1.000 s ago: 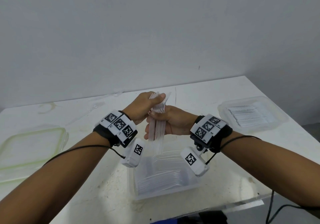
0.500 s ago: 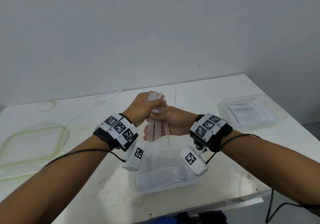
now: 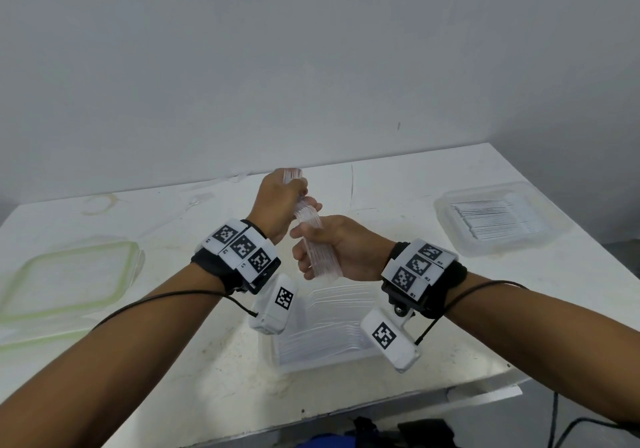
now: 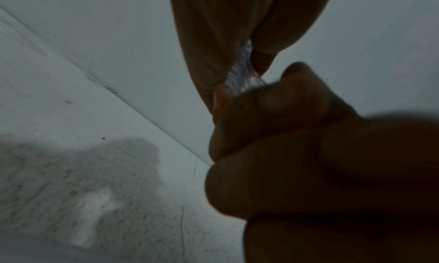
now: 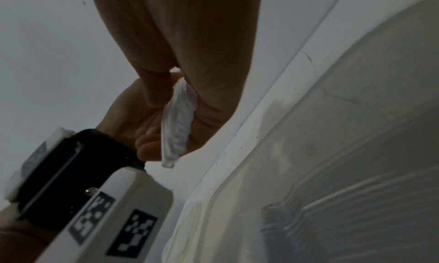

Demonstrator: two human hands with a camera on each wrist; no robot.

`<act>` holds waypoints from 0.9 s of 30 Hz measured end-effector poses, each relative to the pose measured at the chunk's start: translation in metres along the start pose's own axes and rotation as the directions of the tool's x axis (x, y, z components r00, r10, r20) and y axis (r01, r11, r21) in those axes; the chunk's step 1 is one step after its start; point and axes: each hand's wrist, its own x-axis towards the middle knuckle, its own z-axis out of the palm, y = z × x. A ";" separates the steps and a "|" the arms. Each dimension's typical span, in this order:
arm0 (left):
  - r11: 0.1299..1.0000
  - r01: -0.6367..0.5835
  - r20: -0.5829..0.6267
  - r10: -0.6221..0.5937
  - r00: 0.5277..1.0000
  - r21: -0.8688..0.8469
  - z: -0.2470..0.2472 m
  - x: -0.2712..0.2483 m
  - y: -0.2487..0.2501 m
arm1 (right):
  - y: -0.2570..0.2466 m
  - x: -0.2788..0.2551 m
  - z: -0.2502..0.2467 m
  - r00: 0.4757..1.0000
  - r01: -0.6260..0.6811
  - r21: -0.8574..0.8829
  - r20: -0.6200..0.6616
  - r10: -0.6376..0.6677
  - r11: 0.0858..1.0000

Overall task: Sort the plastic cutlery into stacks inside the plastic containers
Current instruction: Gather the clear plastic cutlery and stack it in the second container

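A bundle of clear plastic cutlery [image 3: 309,219] is held in the air over the middle of the table, tilted with its top end to the left. My left hand [image 3: 280,201] grips the upper end. My right hand [image 3: 327,250] is wrapped round the lower part. Directly below sits a clear container [image 3: 277,361] holding a stack of clear forks [image 3: 325,329]. In the right wrist view the bundle [image 5: 179,120] pokes out under my right hand [image 5: 180,41], beside the fork container [image 5: 237,201]. The left wrist view shows the bundle [image 4: 244,75] between both hands.
A second clear container [image 3: 446,236] with a stack of cutlery stands at the table's right side. A green-rimmed lid or container [image 3: 114,295] lies at the left. The white table [image 3: 398,201] meets a grey wall behind; its front edge is close under my forearms.
My left hand has moved up to the top end of the bundle, and the bundle now leans to the left. My right hand keeps its grip lower down.
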 end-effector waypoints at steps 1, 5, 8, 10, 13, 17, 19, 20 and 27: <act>1.000 -0.016 0.006 0.016 1.000 0.008 0.002 -0.001 -0.001 | 0.001 0.000 0.001 1.000 -0.001 0.027 0.008 0.001 1.000; 0.998 -0.020 0.023 0.022 0.999 -0.065 0.002 -0.009 -0.001 | 0.005 -0.002 0.003 0.999 -0.004 0.071 0.041 0.001 0.997; 0.980 0.098 0.171 -0.068 0.983 -0.175 0.002 -0.025 -0.001 | 0.007 -0.001 0.005 0.994 0.088 0.088 0.051 -0.093 0.992; 0.977 0.204 0.269 -0.183 0.946 -0.052 0.000 -0.036 -0.006 | 0.009 -0.001 0.005 0.985 0.147 0.067 0.078 -0.152 0.987; 0.950 0.293 0.319 -0.314 0.894 0.111 -0.007 -0.040 -0.011 | 0.012 0.000 0.008 0.976 0.189 0.068 0.098 -0.195 0.980; 0.988 0.082 0.303 -0.117 0.946 0.127 -0.012 -0.038 -0.003 | 0.010 -0.002 0.006 0.991 0.070 -0.138 0.126 -0.052 0.988; 0.989 0.019 0.266 -0.059 0.962 0.149 -0.018 -0.037 0.004 | 0.001 -0.012 -0.002 0.996 -0.052 -0.503 0.041 0.084 0.863; 0.971 -0.032 0.270 -0.034 0.962 0.238 -0.024 -0.035 0.006 | -0.005 -0.019 -0.009 0.996 -0.091 -0.617 -0.039 0.085 0.782; 0.115 -0.508 0.521 -0.178 0.835 0.854 -0.051 -0.044 -0.008 | -0.046 -0.048 -0.026 0.861 0.208 -0.876 -0.047 -0.506 0.435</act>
